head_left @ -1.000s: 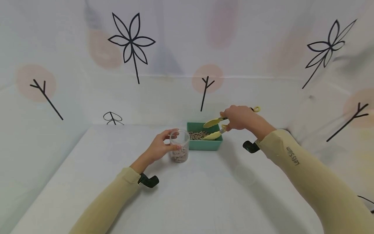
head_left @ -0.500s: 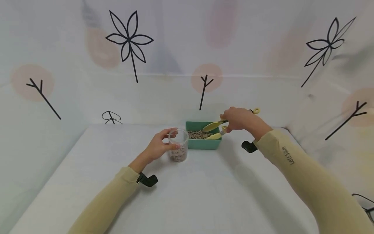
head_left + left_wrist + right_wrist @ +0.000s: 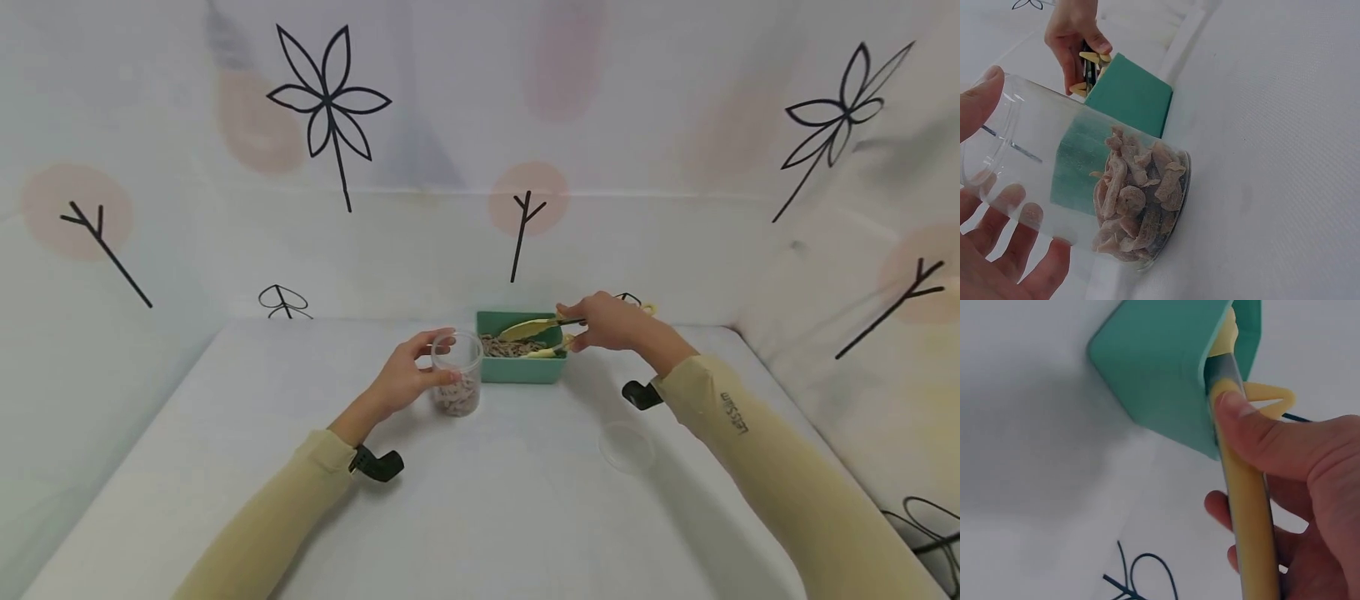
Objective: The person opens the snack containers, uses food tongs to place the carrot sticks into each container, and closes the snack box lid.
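Observation:
My left hand holds a clear plastic jar around its upper part, thumb on one side and fingers on the other. The jar stands upright and open-topped on the table. Short brownish-grey dried strips fill its lower part. Right beside it is a green rectangular box with more such strips inside. My right hand grips yellow-tipped tongs by the handles. The tong heads reach into the box, spread apart; whether a strip lies between them cannot be made out.
A clear round lid lies flat on the white table, below my right wrist. Behind the box rises a white patterned cloth backdrop, which also closes in the table's left and right sides.
My right hand has dropped lower, and the upper tong head has shifted left and down over the strips. The left hand and jar stay put. The lid shows more plainly.

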`<state>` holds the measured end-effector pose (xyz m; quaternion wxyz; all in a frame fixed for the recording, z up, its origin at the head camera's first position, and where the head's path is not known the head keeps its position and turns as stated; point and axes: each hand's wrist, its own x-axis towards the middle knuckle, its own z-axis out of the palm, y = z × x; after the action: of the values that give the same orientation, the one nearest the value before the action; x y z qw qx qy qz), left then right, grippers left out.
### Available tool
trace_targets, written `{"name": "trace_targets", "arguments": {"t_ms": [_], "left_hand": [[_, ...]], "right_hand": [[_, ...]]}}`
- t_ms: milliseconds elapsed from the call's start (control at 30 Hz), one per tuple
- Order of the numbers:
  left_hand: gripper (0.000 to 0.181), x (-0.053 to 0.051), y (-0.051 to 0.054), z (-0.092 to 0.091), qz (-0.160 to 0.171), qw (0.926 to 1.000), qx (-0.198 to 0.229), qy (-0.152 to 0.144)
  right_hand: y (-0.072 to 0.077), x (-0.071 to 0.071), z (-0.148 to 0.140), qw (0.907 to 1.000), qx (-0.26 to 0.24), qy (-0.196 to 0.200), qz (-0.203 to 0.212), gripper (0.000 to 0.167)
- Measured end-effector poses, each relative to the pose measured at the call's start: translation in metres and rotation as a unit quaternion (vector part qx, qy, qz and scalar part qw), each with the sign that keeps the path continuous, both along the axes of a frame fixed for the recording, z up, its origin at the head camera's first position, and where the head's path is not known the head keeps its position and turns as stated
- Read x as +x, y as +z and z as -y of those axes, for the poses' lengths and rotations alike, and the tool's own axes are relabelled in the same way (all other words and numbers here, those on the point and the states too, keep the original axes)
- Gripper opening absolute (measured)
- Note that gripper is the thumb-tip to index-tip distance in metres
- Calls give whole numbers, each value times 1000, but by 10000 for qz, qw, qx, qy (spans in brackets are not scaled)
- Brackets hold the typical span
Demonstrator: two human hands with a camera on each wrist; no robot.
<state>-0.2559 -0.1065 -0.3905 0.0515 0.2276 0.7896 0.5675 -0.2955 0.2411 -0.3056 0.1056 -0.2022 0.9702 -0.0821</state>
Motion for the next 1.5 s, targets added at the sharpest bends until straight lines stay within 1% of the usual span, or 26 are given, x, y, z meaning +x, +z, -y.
{"name": "trace_targets", "arguments": {"t_ms": [100,167,233,333,467,533,700,800,867,1033,1133,1300,1500], "left_hand": [[68,1,-1,-1,-6,10000,7,71],[68,2,-1,-3,20,10000,0,-16],[68,2,-1,-6,15,9999,-7,-136],[68,2,0,-8,6,9998,11,-192],[68,3,2,-6,-53,10000,48,-62],[68,2,2,-4,-61,10000,45,-58],[69,1,1,-2,-49,10000,1,-87],[68,2,1,-1,-15,10000,-4,-86],[68,2,2,-1,-4,10000,-11,-67],[68,1,3,0,-3,10000,-7,-39],[68,1,3,0,-22,10000,-7,-45],[67,1,3,1,-66,10000,-47,-28],[67,0,0,1,-60,10000,-43,-44]], "right_hand": [[-9,-1,1,9990,-413,126,129,77],[-15,0,1,9978,-607,133,245,76],[-19,2,1,9972,-678,84,290,74],[-20,4,3,9978,-650,12,156,70],[-19,6,7,9974,-704,122,-74,65],[-20,8,9,9970,-722,152,-233,62],[-27,12,9,9947,-734,48,-717,55],[-31,13,9,9930,-800,-17,-872,54],[-31,14,7,9917,-905,18,-917,54],[-28,15,-2,9886,-1143,106,-970,54],[-24,16,-10,9876,-1227,86,-974,55],[-13,17,-19,9858,-1332,43,-1025,55],[1,21,-21,9851,-1364,-39,-1051,55]]}}
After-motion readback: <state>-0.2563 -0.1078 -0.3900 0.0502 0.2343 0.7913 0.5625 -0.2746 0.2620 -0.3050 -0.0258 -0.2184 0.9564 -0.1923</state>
